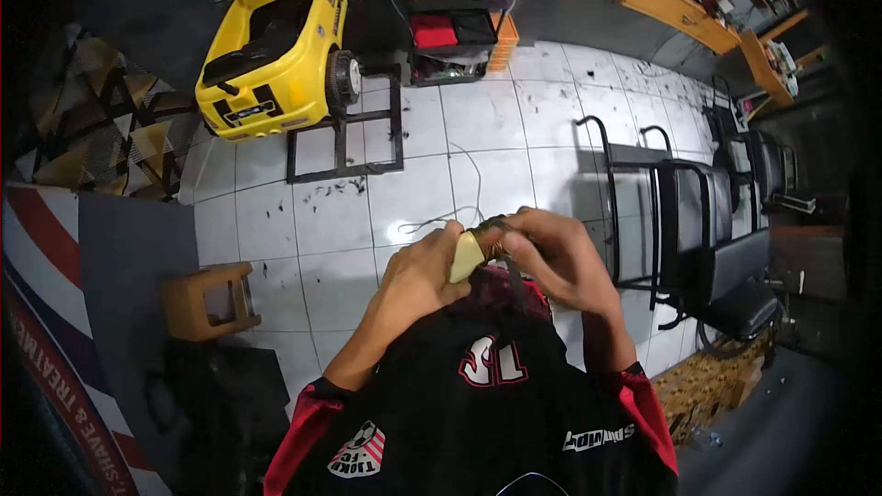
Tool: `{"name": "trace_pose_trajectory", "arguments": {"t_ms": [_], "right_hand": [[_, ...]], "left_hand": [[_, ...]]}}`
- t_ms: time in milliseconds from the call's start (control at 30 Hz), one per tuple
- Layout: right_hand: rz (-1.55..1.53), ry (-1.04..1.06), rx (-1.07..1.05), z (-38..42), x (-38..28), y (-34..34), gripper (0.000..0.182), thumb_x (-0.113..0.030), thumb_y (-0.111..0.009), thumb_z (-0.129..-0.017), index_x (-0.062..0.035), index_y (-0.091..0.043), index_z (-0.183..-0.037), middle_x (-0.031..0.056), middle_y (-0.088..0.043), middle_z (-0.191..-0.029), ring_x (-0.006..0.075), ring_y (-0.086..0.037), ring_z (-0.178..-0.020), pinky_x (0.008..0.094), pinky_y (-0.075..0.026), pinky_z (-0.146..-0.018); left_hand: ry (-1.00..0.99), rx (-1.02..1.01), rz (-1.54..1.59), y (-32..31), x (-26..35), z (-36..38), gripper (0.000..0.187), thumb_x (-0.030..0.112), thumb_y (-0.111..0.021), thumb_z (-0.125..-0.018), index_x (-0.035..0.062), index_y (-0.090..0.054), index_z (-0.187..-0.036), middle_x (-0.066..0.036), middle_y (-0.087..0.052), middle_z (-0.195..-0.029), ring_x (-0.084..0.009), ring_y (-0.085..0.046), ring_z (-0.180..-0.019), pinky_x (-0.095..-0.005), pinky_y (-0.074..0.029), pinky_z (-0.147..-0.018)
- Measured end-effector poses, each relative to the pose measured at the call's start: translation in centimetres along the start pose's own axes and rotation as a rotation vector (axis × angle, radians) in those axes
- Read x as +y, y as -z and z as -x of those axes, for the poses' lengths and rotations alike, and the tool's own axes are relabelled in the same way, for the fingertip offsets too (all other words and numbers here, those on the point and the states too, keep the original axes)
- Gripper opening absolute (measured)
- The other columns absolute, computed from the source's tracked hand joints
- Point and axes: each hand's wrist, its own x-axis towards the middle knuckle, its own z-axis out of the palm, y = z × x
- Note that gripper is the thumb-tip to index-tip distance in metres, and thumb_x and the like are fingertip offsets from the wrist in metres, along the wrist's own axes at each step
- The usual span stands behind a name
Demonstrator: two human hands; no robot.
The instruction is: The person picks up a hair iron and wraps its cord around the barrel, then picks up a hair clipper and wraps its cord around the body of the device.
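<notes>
My left hand (420,274) is closed around a smooth gold-coloured device (467,258) that looks like a hair clipper, held in front of my chest. My right hand (560,260) has its fingers bent and pinched at the dark far side of the device, where coils of a dark cord (497,222) show. The fingers partly hide this spot. A thin cord (479,174) runs in loops beyond my hands, over the white tiles. Both hands are close together, the thumbs nearly meeting at the device.
Dark hair clippings lie on the tiled floor (413,186). A yellow toy car (308,69) stands beside a black metal frame (344,170). A black trolley (450,5) stands ahead, black chairs (684,216) on the right, a brown stool (195,303) on the left. Wooden drawers (675,5) hang at upper right.
</notes>
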Motion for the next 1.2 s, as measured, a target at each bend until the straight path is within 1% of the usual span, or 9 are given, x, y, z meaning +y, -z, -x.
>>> {"name": "trace_pose_trajectory", "arguments": {"t_ms": [133,333,567,767,833,900,967,1067,1200], "right_hand": [[0.474,0.055,0.167,-1.5,2.0,-0.3,0.008,-0.007,-0.064,-0.086,-0.0001,-0.067,-0.087,0.0142,-0.06,-0.074,0.0282,-0.058,-0.064,0.0348,-0.044,-0.058],[0.659,0.096,0.201,-2.6,5.0,-2.8,0.013,-0.015,-0.067,-0.084,-0.0018,-0.068,-0.084,0.0124,-0.059,-0.071,0.0313,-0.059,-0.064,0.0376,-0.044,-0.056],[0.733,0.002,0.195,-3.5,6.9,-3.1,0.017,-0.018,-0.069,-0.082,-0.0014,-0.07,-0.078,0.0126,-0.062,-0.07,0.032,-0.059,-0.062,0.0366,-0.047,-0.056],[0.218,-0.342,-0.445,-4.1,11.4,-0.7,0.027,-0.03,-0.07,-0.086,-0.0026,-0.073,-0.084,0.0121,-0.069,-0.074,0.0203,-0.065,-0.072,0.0337,-0.051,-0.069],[0.148,-0.176,-0.585,-3.6,13.1,-1.0,0.019,-0.02,-0.07,-0.086,-0.0013,-0.072,-0.089,0.0099,-0.069,-0.085,0.0191,-0.062,-0.085,0.0322,-0.049,-0.078],[0.257,0.009,-0.488,-2.6,13.0,-2.4,0.02,-0.012,-0.071,-0.082,-0.0041,-0.068,-0.1,0.0098,-0.067,-0.101,0.0259,-0.06,-0.102,0.0369,-0.047,-0.09],[0.515,0.218,-0.065,-1.8,12.1,-4.0,0.028,-0.009,-0.07,-0.08,-0.0052,-0.065,-0.107,0.0103,-0.066,-0.109,0.0274,-0.058,-0.112,0.0371,-0.044,-0.096],[-0.117,-0.01,0.062,-0.7,9.9,-5.3,0.033,-0.006,-0.069,-0.078,-0.0037,-0.063,-0.111,0.0117,-0.064,-0.113,0.027,-0.055,-0.119,0.0355,-0.042,-0.1],[-0.225,0.019,0.078,0.2,9.8,-7.8,0.04,-0.004,-0.072,-0.076,0.0005,-0.058,-0.114,0.0075,-0.064,-0.108,0.0143,-0.061,-0.098,0.0272,-0.048,-0.087]], "left_hand": [[-0.013,-0.208,-0.245,0.5,0.4,0.2,0.052,0.01,-0.072,-0.065,0.0034,-0.052,-0.114,-0.02,-0.063,-0.097,-0.0422,-0.062,-0.088,-0.0481,-0.051,-0.077],[-0.219,-0.213,-0.315,0.3,-1.1,1.7,0.056,0.008,-0.071,-0.067,0.0055,-0.052,-0.12,-0.016,-0.062,-0.099,-0.0374,-0.061,-0.09,-0.0457,-0.049,-0.077],[-0.156,-0.331,-0.268,1.6,-0.9,2.6,0.059,0.007,-0.068,-0.071,0.0031,-0.045,-0.125,-0.018,-0.061,-0.104,-0.0377,-0.062,-0.091,-0.0453,-0.05,-0.077],[-0.5,-0.221,-0.103,3.0,-2.4,2.5,0.07,0.015,-0.075,-0.065,0.0135,-0.049,-0.13,-0.016,-0.061,-0.111,-0.0373,-0.063,-0.092,-0.0422,-0.052,-0.08],[-0.563,-0.209,-0.081,3.1,-2.7,2.3,0.068,0.017,-0.077,-0.063,0.0143,-0.054,-0.127,-0.016,-0.062,-0.111,-0.0366,-0.064,-0.091,-0.0409,-0.053,-0.081],[-0.565,-0.196,-0.074,3.0,-3.3,2.2,0.066,0.018,-0.078,-0.061,0.0139,-0.058,-0.124,-0.016,-0.062,-0.111,-0.0356,-0.064,-0.092,-0.0399,-0.053,-0.082],[-0.558,-0.143,-0.085,3.3,-3.5,2.0,0.065,0.018,-0.079,-0.061,0.0132,-0.059,-0.122,-0.016,-0.063,-0.112,-0.0344,-0.065,-0.09,-0.0395,-0.054,-0.079],[-0.537,-0.028,-0.087,4.1,-3.6,2.0,0.061,0.019,-0.078,-0.063,0.0109,-0.059,-0.12,-0.014,-0.064,-0.108,-0.033,-0.066,-0.088,-0.0385,-0.055,-0.075],[-0.533,0.086,-0.006,5.3,-3.0,1.2,0.057,0.02,-0.08,-0.067,0.0048,-0.058,-0.118,-0.014,-0.066,-0.103,-0.0314,-0.068,-0.085,-0.0358,-0.056,-0.072]]}}
